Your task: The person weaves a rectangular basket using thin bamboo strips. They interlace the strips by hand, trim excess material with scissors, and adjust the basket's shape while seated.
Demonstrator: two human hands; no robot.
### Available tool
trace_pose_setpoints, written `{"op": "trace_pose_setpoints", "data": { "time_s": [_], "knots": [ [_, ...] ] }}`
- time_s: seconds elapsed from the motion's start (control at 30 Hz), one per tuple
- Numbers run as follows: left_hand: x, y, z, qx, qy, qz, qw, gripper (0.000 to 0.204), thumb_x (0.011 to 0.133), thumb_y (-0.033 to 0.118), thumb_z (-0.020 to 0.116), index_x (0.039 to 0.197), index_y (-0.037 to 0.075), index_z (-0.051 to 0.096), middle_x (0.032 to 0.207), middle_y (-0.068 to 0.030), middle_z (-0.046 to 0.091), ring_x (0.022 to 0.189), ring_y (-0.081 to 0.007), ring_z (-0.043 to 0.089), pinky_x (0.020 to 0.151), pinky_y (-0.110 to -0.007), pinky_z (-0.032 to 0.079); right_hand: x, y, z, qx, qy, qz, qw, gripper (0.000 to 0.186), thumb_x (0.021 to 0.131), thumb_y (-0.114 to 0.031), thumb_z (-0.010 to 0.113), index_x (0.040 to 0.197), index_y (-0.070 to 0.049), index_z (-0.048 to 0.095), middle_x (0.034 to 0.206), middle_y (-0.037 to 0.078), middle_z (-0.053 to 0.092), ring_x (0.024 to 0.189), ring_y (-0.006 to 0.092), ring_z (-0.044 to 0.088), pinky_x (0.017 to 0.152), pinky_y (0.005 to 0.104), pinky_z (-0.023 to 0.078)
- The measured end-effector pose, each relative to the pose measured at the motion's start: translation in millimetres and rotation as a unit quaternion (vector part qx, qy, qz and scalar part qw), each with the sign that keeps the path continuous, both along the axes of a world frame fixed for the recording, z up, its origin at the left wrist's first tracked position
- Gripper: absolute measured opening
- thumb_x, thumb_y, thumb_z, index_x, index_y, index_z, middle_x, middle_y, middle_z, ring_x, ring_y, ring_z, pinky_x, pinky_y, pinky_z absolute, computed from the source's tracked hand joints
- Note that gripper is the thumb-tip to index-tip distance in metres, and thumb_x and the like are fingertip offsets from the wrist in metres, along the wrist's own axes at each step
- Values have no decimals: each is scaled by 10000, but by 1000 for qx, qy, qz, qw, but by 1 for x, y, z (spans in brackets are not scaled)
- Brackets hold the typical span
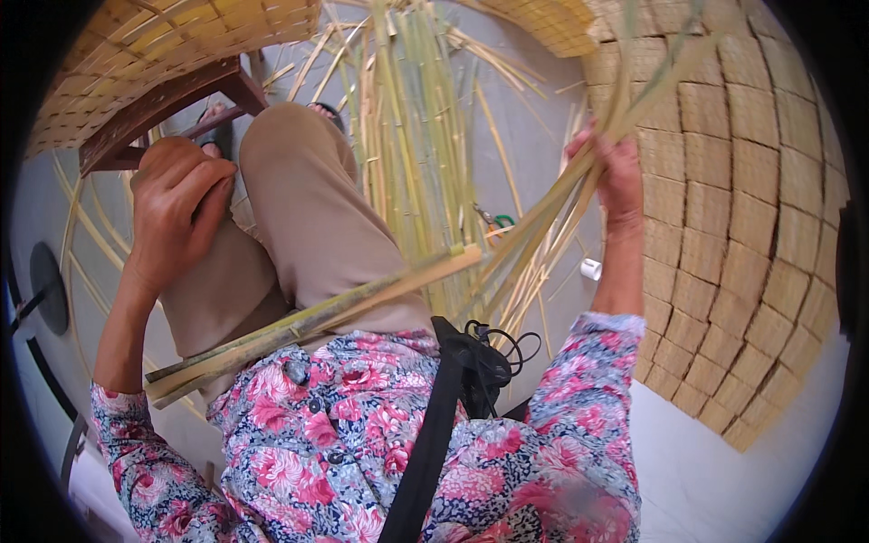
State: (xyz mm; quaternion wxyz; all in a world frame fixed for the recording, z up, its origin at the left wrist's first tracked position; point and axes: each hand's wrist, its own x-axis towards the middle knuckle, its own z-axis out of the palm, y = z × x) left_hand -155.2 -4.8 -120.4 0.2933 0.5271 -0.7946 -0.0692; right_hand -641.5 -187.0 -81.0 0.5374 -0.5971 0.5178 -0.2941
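Observation:
My right hand (617,172) is raised at the right and closed around a bunch of thin green-yellow bamboo strips (543,222) that fan down toward my lap. My left hand (176,206) rests on my left knee, fingers curled, holding nothing that I can see. A thicker bundle of split bamboo (308,324) lies across my lap, from lower left to centre. I wear beige trousers (308,217) and a floral blouse.
Many long bamboo strips (412,127) lie on the grey floor ahead. A large woven bamboo mat (733,208) curves along the right, another woven piece (172,36) at top left over a wooden stool (163,104). Scissors (493,220) and a white roll (590,269) lie on the floor.

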Motion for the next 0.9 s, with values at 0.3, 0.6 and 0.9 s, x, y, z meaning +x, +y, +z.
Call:
{"op": "trace_pose_setpoints", "data": {
  "time_s": [0.3,0.6,0.9],
  "knots": [
    [-18,-38,-44,-35,72,-24,996,40,781,75,687,806,54,664,768,-118,638,763,-322,613,705,-430,459,21,-117,277,-329,-58,32,942,300,993,-40,526,1274,-1,428,1041,176,629,1028,338,637,1043,574,479],
    [-24,-62,-40,32,185,-6,982,453,798,135,729,1231,77,607,1068,-144,637,1013,-338,625,843,-402,507,97,-82,356,-454,-70,-28,888,323,940,-89,515,1225,7,397,1038,222,604,976,342,623,921,545,510],
    [-171,-172,61,-116,249,0,962,1248,597,310,917,1561,106,151,1496,-209,374,1370,-354,381,1161,-463,244,123,-83,403,-379,-182,-2,907,259,996,-1,494,1248,32,448,1169,247,594,1188,389,569,1086,622,432]
  ]
}}
